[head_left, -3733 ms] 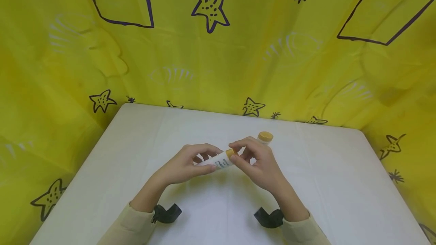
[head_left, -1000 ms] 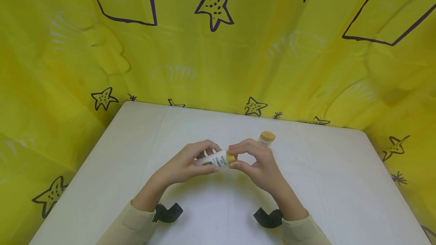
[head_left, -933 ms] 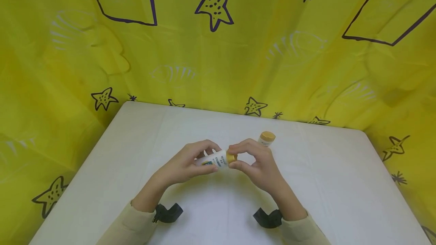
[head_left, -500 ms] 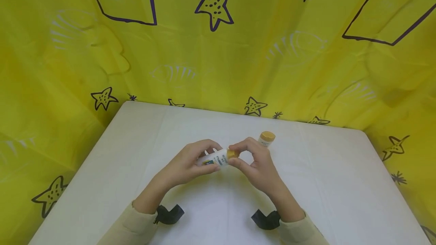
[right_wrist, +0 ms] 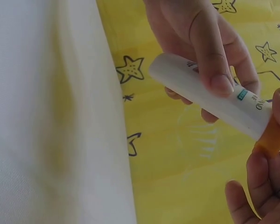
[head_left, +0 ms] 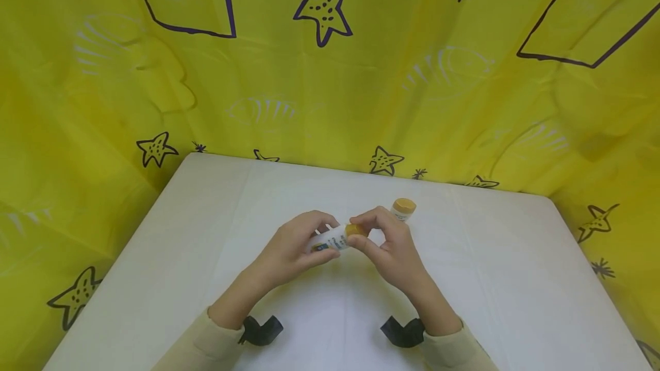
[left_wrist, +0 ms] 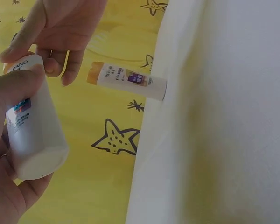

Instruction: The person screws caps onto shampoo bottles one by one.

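Note:
A white bottle (head_left: 334, 237) with an orange cap (head_left: 356, 229) is held tilted above the table, its capped end to the right. My left hand (head_left: 291, 248) grips its body, thumb along the near side and fingers behind. My right hand (head_left: 394, 245) pinches the cap between thumb and fingers, as the right wrist view also shows. The cap sits on the bottle's neck. Printed lettering and a coloured label patch show on the body, partly covered by the left thumb. A second bottle (left_wrist: 126, 80) of the same look stands upright on the table behind my right hand.
The white-covered table (head_left: 247, 199) reaches back to a yellow curtain (head_left: 309, 85) printed with stars and fish. Dark wrist mounts (head_left: 263, 330) extend inward from both cuffs, low over the table.
The held bottle has turned about its length, so its lettering and label patch face differently. Both bottle and left hand have shifted slightly right. The second bottle has stayed put.

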Demonstrator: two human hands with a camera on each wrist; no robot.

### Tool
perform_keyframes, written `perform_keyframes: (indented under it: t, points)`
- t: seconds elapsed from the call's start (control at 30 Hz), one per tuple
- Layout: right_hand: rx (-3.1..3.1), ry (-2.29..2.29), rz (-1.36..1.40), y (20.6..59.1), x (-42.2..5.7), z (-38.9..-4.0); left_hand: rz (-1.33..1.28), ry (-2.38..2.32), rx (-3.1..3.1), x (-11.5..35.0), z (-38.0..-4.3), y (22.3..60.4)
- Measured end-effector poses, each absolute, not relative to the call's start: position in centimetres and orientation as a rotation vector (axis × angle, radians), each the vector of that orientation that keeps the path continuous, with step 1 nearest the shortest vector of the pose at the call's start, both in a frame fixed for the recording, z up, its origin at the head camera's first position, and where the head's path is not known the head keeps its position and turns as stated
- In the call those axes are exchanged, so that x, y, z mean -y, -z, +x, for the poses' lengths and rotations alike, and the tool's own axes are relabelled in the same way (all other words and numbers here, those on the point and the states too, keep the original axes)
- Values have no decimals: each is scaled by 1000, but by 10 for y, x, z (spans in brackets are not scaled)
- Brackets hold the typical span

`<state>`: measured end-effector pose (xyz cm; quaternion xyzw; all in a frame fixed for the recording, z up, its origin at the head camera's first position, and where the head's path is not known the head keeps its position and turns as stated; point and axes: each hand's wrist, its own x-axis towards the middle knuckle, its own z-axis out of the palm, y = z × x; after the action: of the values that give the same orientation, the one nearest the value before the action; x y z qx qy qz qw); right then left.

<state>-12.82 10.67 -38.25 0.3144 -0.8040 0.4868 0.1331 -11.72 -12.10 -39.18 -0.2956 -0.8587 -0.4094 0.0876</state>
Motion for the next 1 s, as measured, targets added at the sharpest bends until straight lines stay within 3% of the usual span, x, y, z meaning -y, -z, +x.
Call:
perform_keyframes:
  t: [0.4,1.0]
  points:
    - [2363,-1427,821,388,-108,-129,-899,930,2508,115,-117,393]
    - [2436,-1691,886,389,-104,-131,-552,1541,2484,127,-131,407]
